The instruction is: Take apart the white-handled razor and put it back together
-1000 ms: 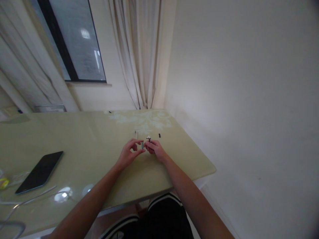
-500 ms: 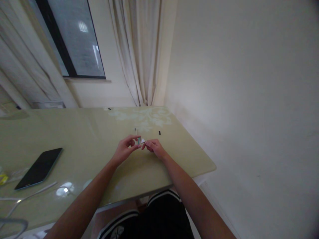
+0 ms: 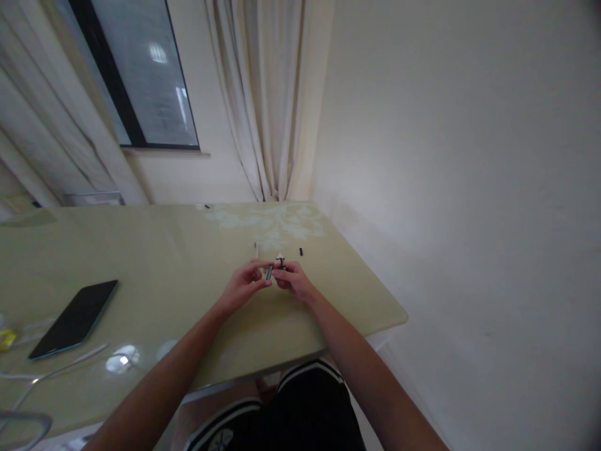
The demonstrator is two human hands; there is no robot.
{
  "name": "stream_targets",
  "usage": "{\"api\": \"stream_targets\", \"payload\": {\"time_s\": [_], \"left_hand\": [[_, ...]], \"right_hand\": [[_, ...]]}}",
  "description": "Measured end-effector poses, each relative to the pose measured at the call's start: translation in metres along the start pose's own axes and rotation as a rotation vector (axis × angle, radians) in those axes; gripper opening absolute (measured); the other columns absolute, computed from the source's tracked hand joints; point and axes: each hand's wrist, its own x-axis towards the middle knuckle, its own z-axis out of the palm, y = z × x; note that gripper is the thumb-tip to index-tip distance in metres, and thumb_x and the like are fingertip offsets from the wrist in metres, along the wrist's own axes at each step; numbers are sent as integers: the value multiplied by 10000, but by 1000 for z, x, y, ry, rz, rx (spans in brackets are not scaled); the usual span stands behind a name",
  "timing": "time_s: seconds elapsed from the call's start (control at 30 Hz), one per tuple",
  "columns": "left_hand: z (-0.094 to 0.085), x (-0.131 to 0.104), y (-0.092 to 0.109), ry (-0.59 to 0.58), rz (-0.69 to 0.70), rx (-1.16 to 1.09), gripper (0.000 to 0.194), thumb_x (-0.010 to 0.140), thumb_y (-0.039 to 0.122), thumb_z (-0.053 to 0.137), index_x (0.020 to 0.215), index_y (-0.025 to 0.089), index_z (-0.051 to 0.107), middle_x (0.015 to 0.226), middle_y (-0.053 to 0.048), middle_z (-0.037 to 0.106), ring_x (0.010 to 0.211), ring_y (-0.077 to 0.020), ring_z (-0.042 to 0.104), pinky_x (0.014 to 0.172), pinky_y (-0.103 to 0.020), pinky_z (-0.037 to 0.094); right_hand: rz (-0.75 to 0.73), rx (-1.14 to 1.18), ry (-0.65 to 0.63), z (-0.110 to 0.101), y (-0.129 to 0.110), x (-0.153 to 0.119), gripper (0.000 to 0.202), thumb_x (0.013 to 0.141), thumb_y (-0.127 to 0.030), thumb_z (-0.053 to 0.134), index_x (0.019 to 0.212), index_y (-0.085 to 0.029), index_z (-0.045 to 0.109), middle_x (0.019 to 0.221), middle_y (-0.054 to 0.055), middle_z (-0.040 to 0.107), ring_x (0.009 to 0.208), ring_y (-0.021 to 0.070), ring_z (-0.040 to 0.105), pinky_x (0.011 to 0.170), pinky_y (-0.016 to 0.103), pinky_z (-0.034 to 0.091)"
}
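Observation:
Thumb and fingers of my left hand pinch a small flat green piece with dark edges, held on end above the table. Close on its right, my right hand grips a small white-and-black piece that sticks up past the fingertips. The two hands nearly meet, and I cannot tell whether the pieces touch. Both are too small for me to make out their kind. Just beyond the hands, a thin pale stick-like item and a small black piece lie on the table.
The glossy pale table runs up to a wall on the right. A dark tablet lies at left, with a white cable in front of it. Another tiny black item is at the far edge.
Both hands have drawn together, the left moving right with the green piece, which now tilts. The white-and-black piece has turned upward in my right hand.

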Motion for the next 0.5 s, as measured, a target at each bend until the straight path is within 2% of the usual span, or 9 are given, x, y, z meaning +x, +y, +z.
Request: {"api": "stream_targets", "payload": {"time_s": [0.13,0.23,0.37,0.5], "left_hand": [[3,-2,-5,-45,-101,-206,497,752,354,859,1221,249,736,957,-47,717,889,-181,653,808,-306,533],[6,-3,-9,-54,-117,-291,521,744,365,866,1232,240,729,1073,-83,751,1039,-236,670,916,-365,538],[7,-4,-12,-60,-131,-323,512,746,331,870,1230,245,728,1038,-72,759,1001,-220,675,914,-359,536],[6,-3,-6,-60,-152,-286,593,735,326,876,1295,254,695,991,-49,734,887,-168,643,810,-288,515]], "right_hand": [[50,103,-44,2,2,0,316,671,-402,853,816,-162,707,558,-84,390,479,56,242,493,251,142],[59,138,-79,4,3,-1,315,697,-396,849,857,-156,723,562,-84,379,489,56,245,500,248,149],[50,130,-91,6,4,-1,300,723,-405,829,841,-150,723,568,-75,399,483,52,243,498,249,148],[-4,54,-44,6,6,1,326,706,-431,818,840,-156,704,563,-78,405,473,56,244,483,240,156]]}}
